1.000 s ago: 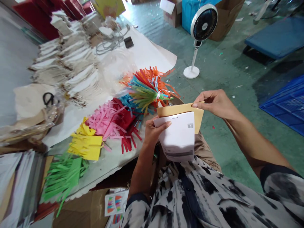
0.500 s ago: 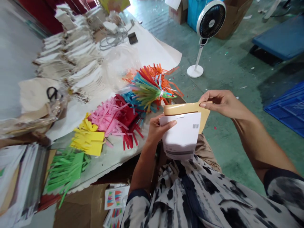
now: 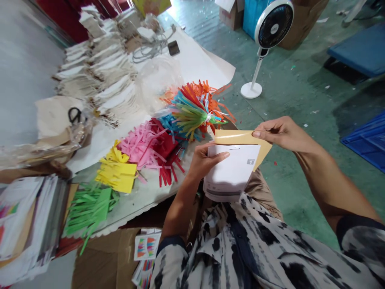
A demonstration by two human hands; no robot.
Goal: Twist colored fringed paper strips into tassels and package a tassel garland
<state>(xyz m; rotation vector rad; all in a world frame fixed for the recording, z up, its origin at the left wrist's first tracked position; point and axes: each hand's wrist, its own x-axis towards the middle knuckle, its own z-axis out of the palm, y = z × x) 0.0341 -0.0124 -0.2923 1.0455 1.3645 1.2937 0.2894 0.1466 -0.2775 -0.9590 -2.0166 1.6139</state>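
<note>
The left hand (image 3: pixel 205 161) grips white sheets (image 3: pixel 233 172), the right hand (image 3: pixel 277 133) pinches tan paper (image 3: pixel 233 137), probably light, bendable, best held by the edge.

White paper (image 3: pixel 231 172) and tan card (image 3: pixel 234 137) beside a rainbow of fringes (image 3: pixel 144 148)
The paper carries a grey square with a pale 1 and a grey band at its near edge; the fringes at left run from near to far through green, yellow, pink, dark red, blue and orange, while a tassel (image 3: pixel 191 113) mixes red, blue, green and yellow, bound in white; the shirt (image 3: pixel 240 245) is whitish with black brush-like blotches, the trousers (image 3: pixel 264 194) beige; at right, the floor (image 3: pixel 313 104) is green, the crate (image 3: pixel 368 140) blue, the fan (image 3: pixel 274 29) white with a black face
</note>
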